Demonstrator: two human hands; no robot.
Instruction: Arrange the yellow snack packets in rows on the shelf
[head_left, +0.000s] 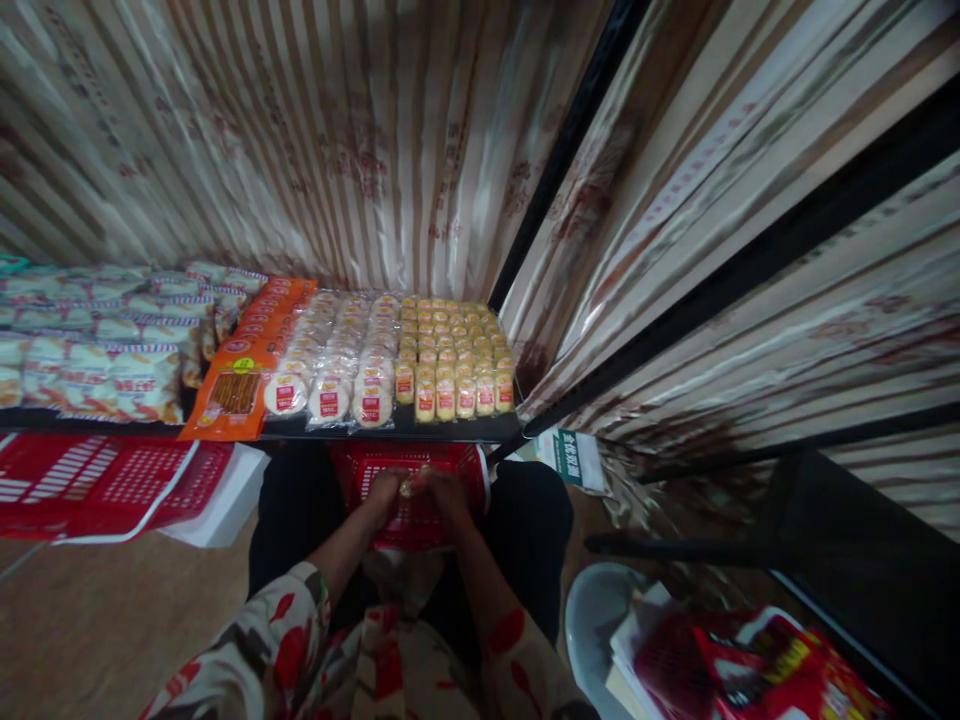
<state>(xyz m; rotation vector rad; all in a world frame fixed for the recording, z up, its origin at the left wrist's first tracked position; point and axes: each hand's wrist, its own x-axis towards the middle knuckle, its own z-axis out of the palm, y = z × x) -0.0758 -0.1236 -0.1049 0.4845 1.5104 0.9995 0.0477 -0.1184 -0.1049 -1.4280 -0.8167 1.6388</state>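
Low between my knees sits a red plastic basket (352,470), with my left hand (385,490) and my right hand (442,488) over it. Both are closed and meet around a small pale-yellow wrapped snack (407,488), mostly hidden by the fingers. On the dark shelf (472,430) just beyond stand rows of small yellow wrapped snacks (465,392) with red-and-orange labels. Left of them, round white crackers (330,396) in clear wrappers are lined up.
An orange snack bag (238,385) and several white bread packets (142,380) fill the shelf's left. Another red basket (97,490) stands at left beside a white box (225,500). A grey tub (600,610) and red packets (780,660) lie at right. Dark metal bars (720,270) cross before the curtain.
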